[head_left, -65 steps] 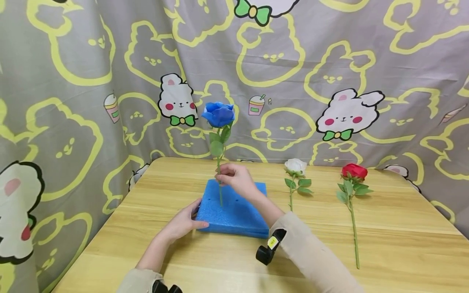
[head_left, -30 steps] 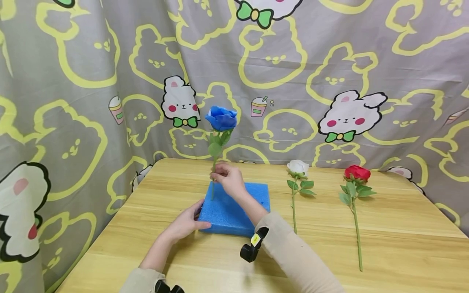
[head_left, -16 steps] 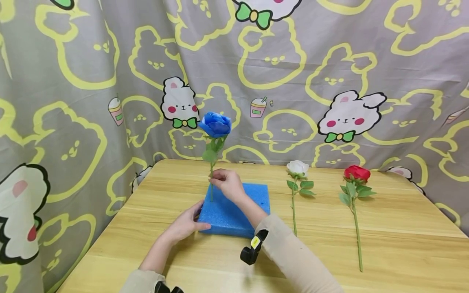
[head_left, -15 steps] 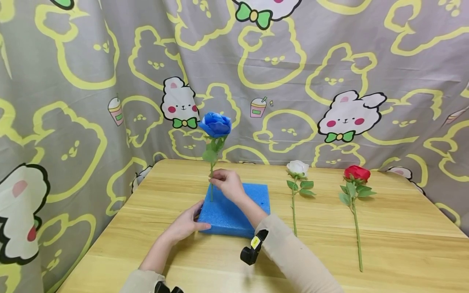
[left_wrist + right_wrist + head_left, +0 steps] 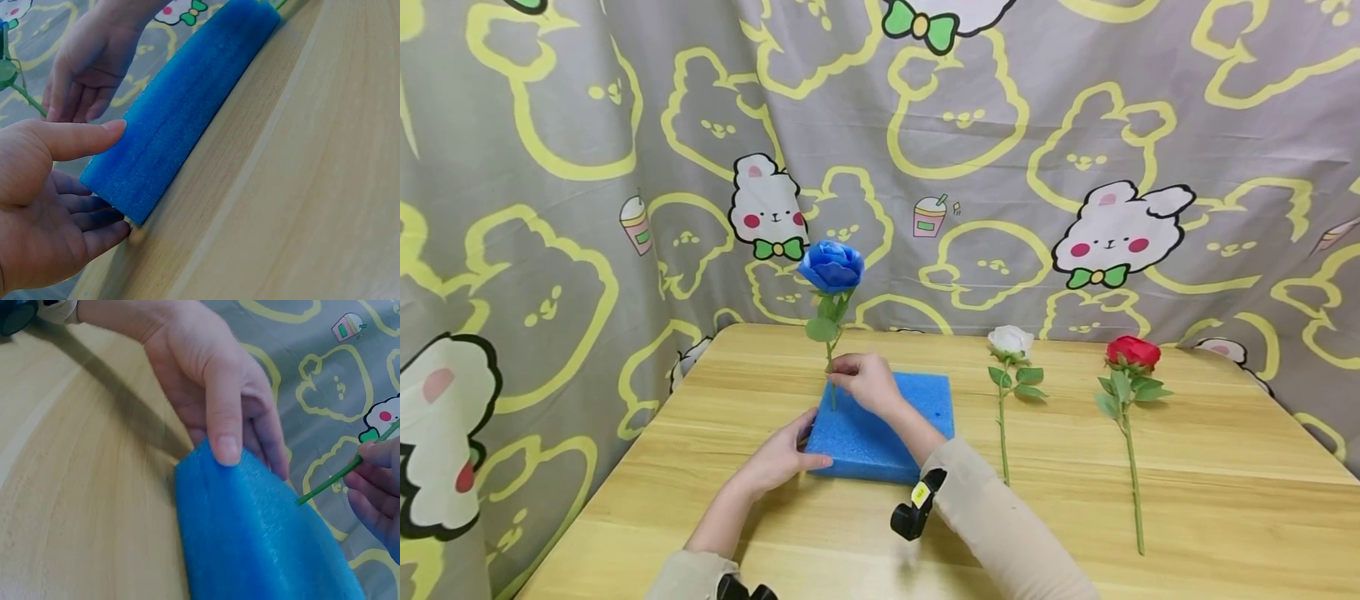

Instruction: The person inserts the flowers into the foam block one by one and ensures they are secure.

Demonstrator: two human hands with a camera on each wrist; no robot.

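Observation:
A blue rose [image 5: 832, 267] with green leaves stands nearly upright over the left back part of a blue foam block [image 5: 917, 408]. My right hand [image 5: 867, 383] pinches its stem low down, between thumb and fingers. In the right wrist view the bottom of the green stem [image 5: 331, 479] meets the foam's top face. My left hand [image 5: 778, 456] holds the block at its front left corner, with the thumb on the front edge and the fingers along the left side. The left wrist view shows that thumb [image 5: 94, 137] against the foam.
To the right of the block a white rose [image 5: 1011, 342] lies on the wooden table [image 5: 1052, 517], its lower stem partly behind the right sleeve [image 5: 1000, 525]. Farther right lies a red rose [image 5: 1132, 353]. A grey patterned curtain [image 5: 865, 108] hangs behind the table.
The right hand has brought the blue rose left across the block and lower, and its stem end now sits near the left side. The left hand and other roses keep their places.

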